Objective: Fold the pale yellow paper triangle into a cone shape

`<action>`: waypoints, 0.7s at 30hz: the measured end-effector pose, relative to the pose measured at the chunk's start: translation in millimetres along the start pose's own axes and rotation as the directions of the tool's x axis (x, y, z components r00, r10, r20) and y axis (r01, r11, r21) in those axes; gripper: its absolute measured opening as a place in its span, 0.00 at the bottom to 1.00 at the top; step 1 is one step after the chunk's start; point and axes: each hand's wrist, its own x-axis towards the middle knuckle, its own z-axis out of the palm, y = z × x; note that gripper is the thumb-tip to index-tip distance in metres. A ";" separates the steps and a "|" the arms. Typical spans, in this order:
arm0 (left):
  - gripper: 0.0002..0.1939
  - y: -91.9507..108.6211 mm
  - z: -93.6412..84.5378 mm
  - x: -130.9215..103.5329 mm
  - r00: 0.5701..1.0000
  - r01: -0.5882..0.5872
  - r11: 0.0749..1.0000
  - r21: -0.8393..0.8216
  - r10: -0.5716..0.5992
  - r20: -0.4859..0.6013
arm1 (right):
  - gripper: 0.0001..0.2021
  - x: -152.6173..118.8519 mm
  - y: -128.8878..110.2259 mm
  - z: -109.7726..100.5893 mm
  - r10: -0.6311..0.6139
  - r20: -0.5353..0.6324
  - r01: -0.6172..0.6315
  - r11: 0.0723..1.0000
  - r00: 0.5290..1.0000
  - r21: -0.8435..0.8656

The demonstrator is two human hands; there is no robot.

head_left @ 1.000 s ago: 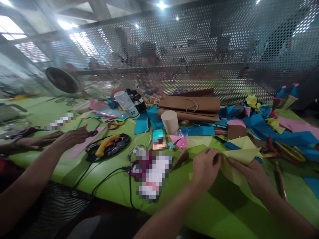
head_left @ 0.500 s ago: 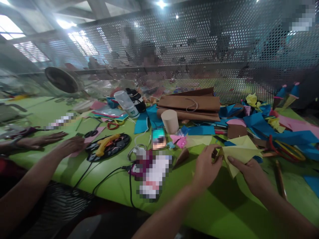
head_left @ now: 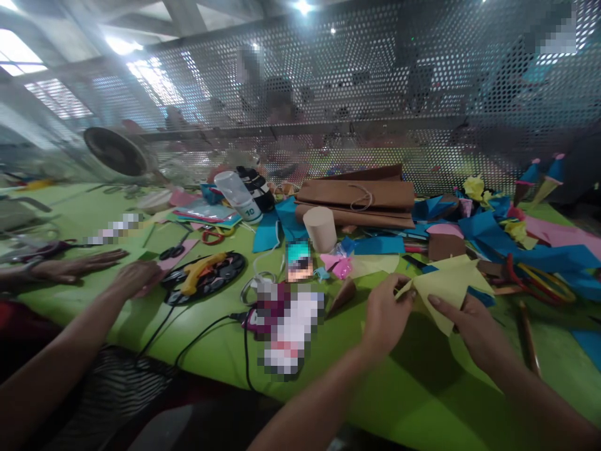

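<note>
A folded sheet of yellow paper (head_left: 446,291) is held between my two hands, above the green table. My left hand (head_left: 389,310) pinches its pointed left corner between thumb and fingers. On the right side, my right hand (head_left: 472,322) grips the sheet, thumb on top and the fingers mostly hidden behind it. Just left of my left hand a small brown paper cone (head_left: 342,295) lies on the table. Flat pale yellow paper (head_left: 373,265) and pink scraps (head_left: 335,265) lie beyond that hand. A pencil-like stick (head_left: 529,338) lies to the right of my right hand.
At left, a co-worker's hands (head_left: 136,275) rest near pink paper and a black tray with a yellow glue gun (head_left: 201,272). Cables run beside a blurred phone (head_left: 293,335). Behind stand a cream roll (head_left: 320,229), brown paper (head_left: 354,197) and scissors (head_left: 539,282).
The yellow paper has turned slightly in my hands and its left edge is now curled to a point. My left fingers have shifted along that corner.
</note>
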 end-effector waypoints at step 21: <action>0.12 1.1 5.3 -7.6 0.994 -0.023 0.996 -0.082 0.031 0.107 | 0.16 13.3 20.0 -4.1 -0.125 -0.027 0.126 0.990 0.992 0.070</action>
